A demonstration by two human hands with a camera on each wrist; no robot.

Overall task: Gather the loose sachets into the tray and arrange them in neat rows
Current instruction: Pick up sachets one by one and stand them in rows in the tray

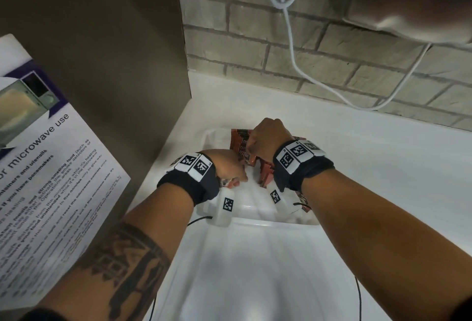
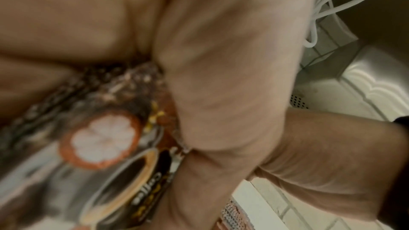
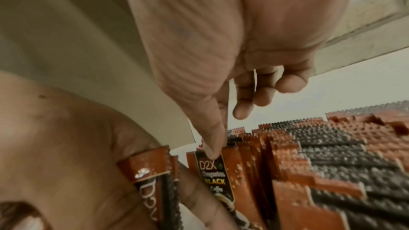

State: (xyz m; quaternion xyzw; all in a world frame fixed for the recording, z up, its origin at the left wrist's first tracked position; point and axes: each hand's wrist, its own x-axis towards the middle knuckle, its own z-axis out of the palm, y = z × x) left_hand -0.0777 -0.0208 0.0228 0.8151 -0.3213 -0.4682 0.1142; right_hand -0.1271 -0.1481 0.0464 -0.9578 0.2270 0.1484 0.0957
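A white tray sits on a white counter and holds several red-and-black coffee sachets packed on edge along its far side. My left hand hovers over the tray's near-left part, its fingers curled round a sachet printed with a cut fruit and a coffee cup. That hand and its sachet also show in the right wrist view. My right hand is over the packed row, thumb and forefinger pinching the top edge of one upright "D2X Black Coffee" sachet. Its other fingers are loosely curled.
A brown panel with a microwave-use notice rises close on the left. Behind is a brick wall with a hanging white cable and a steel appliance overhead. A white moulded surface lies in front of the tray.
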